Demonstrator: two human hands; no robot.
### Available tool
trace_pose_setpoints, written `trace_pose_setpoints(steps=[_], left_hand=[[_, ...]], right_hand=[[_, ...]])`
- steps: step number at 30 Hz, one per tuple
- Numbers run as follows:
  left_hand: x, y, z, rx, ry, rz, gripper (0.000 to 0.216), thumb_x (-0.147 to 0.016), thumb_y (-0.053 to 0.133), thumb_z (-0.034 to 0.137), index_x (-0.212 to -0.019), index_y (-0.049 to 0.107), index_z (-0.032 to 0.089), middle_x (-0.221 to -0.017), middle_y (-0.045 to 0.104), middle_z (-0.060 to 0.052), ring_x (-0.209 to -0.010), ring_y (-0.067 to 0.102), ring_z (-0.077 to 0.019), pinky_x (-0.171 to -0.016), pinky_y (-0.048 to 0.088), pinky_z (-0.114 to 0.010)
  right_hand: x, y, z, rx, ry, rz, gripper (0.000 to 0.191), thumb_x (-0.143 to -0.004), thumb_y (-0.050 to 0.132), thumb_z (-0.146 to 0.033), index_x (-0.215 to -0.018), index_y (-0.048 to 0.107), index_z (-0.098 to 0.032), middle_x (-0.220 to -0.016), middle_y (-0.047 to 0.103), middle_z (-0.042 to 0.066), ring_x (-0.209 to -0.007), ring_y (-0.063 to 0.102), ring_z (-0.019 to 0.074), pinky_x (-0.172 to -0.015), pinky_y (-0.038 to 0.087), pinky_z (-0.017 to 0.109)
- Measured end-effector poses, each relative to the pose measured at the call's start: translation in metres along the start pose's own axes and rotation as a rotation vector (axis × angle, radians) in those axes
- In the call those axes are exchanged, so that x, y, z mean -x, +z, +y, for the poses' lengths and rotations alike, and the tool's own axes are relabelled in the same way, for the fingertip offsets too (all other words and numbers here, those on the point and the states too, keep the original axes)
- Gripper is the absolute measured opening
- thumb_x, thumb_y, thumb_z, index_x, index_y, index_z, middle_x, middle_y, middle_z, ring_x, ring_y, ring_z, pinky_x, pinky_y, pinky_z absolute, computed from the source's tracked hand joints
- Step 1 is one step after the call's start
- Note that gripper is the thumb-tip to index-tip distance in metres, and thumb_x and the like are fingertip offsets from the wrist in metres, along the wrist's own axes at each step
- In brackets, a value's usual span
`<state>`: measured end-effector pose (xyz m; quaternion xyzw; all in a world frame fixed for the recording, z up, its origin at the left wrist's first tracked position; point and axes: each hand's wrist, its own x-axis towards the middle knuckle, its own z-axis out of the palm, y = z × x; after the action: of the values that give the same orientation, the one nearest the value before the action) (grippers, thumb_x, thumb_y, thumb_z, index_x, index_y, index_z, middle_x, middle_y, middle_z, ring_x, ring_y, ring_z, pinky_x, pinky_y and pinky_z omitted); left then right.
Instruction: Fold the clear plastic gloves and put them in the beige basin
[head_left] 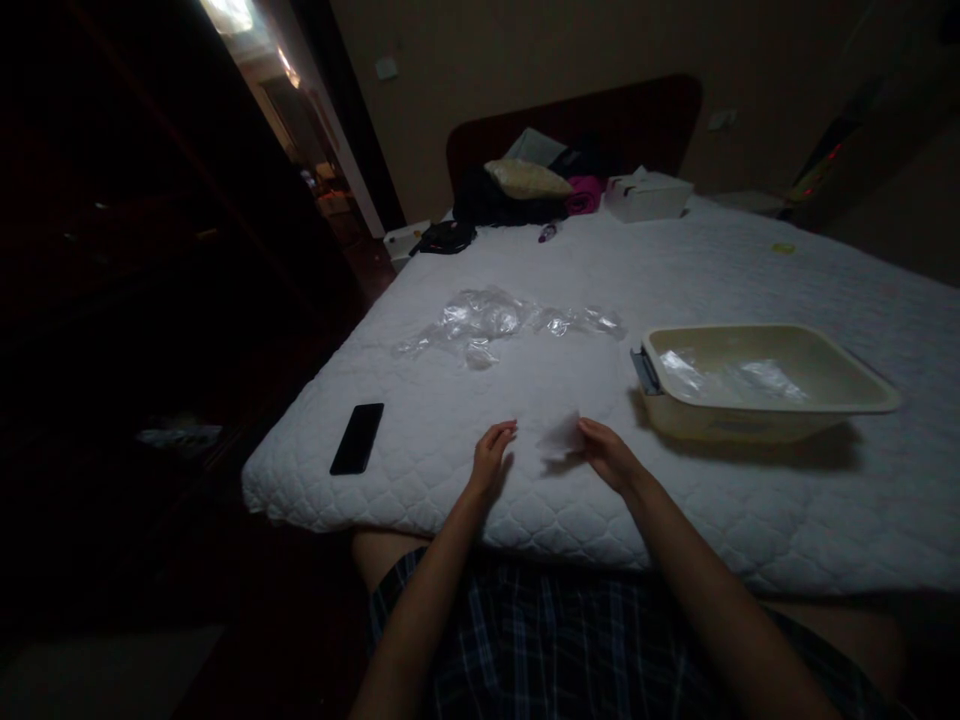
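Observation:
My right hand (609,455) pinches a small, thin, whitish translucent plastic bag (561,436) by its right edge, a little above the quilted bed. To the left of it, my left hand (493,455) is held over the bed with loosely bent fingers and nothing visible in them; a gap separates it from the bag. A spread of crumpled clear plastic bags (487,315) lies on the bed beyond both hands. On the right stands a cream plastic basin (765,425) with a grey handle clip; some clear plastic bags (772,378) lie inside.
A black phone (358,439) lies on the white quilted mattress (442,400) near its left edge. Toward the headboard (637,105) are a pale cushion (527,180), a magenta roll (583,195), dark cloth and a white box (649,197). The room is dim.

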<state>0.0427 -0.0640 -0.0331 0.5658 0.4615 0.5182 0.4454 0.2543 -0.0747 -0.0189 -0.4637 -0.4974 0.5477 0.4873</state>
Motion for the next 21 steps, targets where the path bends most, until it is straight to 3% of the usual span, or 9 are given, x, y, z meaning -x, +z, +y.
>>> trace_pose_setpoints(steps=[7, 11, 15, 18, 21], left_hand=[[-0.009, 0.008, 0.021, 0.419, -0.315, -0.206, 0.051, -0.08, 0.036, 0.056, -0.078, 0.063, 0.013, -0.086, 0.066, -0.012, -0.082, 0.062, -0.0212, -0.077, 0.047, -0.035], [-0.013, 0.015, 0.024, 0.519, -0.526, -0.355, 0.054, -0.071, 0.046, 0.062, -0.076, 0.063, 0.011, -0.071, 0.063, -0.007, -0.063, 0.058, -0.0134, -0.064, 0.044, -0.026], [-0.009, 0.02, 0.023, 0.433, -0.525, -0.402, 0.038, -0.058, 0.07, 0.046, -0.072, 0.061, 0.011, -0.061, 0.056, -0.001, -0.053, 0.049, -0.0072, -0.052, 0.034, -0.019], [-0.005, 0.023, 0.02, 0.367, -0.476, -0.411, 0.035, -0.052, 0.076, 0.038, -0.07, 0.062, 0.011, -0.061, 0.055, 0.0, -0.053, 0.048, -0.0072, -0.052, 0.032, -0.02], [-0.003, 0.024, 0.017, 0.347, -0.422, -0.341, 0.035, -0.051, 0.076, 0.036, -0.07, 0.062, 0.01, -0.064, 0.057, -0.002, -0.056, 0.049, -0.0082, -0.053, 0.032, -0.02]], right_hand=[[0.005, 0.0, -0.004, -0.18, 0.147, -0.199, 0.023, -0.073, 0.056, -0.039, -0.076, 0.058, -0.017, -0.071, 0.059, 0.003, -0.062, 0.053, 0.0139, -0.058, 0.042, 0.026], [0.002, 0.009, 0.0, -0.199, 0.154, -0.175, 0.027, -0.069, 0.062, -0.041, -0.08, 0.061, -0.016, -0.073, 0.06, 0.002, -0.064, 0.052, 0.0125, -0.062, 0.04, 0.025], [-0.001, 0.014, 0.006, -0.103, 0.082, -0.086, 0.031, -0.067, 0.064, -0.041, -0.086, 0.063, -0.017, -0.079, 0.062, 0.002, -0.068, 0.052, 0.0126, -0.065, 0.039, 0.025], [-0.001, 0.017, 0.006, -0.017, 0.016, -0.008, 0.029, -0.068, 0.063, -0.041, -0.084, 0.064, -0.017, -0.079, 0.062, 0.002, -0.071, 0.052, 0.0132, -0.066, 0.04, 0.026], [0.002, 0.019, 0.003, -0.003, -0.006, 0.03, 0.03, -0.068, 0.062, -0.042, -0.085, 0.063, -0.017, -0.079, 0.062, 0.002, -0.07, 0.053, 0.0133, -0.065, 0.042, 0.026]])
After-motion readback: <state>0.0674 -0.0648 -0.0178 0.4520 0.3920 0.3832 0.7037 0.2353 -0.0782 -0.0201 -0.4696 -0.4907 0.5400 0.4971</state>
